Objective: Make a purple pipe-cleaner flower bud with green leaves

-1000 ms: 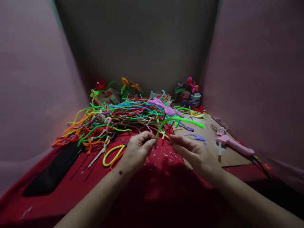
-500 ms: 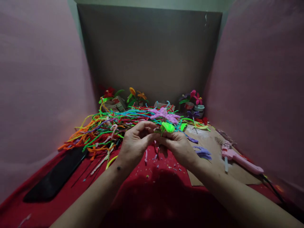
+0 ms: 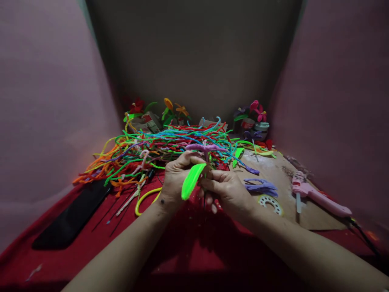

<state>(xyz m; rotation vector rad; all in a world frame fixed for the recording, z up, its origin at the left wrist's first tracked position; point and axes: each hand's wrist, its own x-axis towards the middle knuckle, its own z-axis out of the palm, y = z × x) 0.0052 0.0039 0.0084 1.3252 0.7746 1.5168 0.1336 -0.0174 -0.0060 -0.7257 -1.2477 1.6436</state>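
A pipe-cleaner flower with lilac petals point(image 3: 217, 148) stands upright between my two hands, seen nearly side-on. Its bright green leaf point(image 3: 192, 181) juts toward me and droops to the left. My left hand point(image 3: 176, 180) is closed around the stem just under the petals, its fingertips partly hidden behind the leaf. With thumb and fingers, my right hand point(image 3: 229, 188) pinches the stem a little lower, by the leaf's base. The thin dark lower end of the stem points down below the fingers.
Behind my hands lies a heap of coloured pipe cleaners point(image 3: 170, 140). At right, a pink glue gun point(image 3: 319, 198), purple loops point(image 3: 260, 187) and a white ring point(image 3: 270, 204) rest on cardboard point(image 3: 316, 222). Yellow-handled scissors point(image 3: 142, 200) and a black phone-like slab point(image 3: 73, 217) are left.
The flower has tipped from facing me to side-on. Its green leaf has swung from above my right hand down in front of my left. The view has tilted down, and the white ring now shows.
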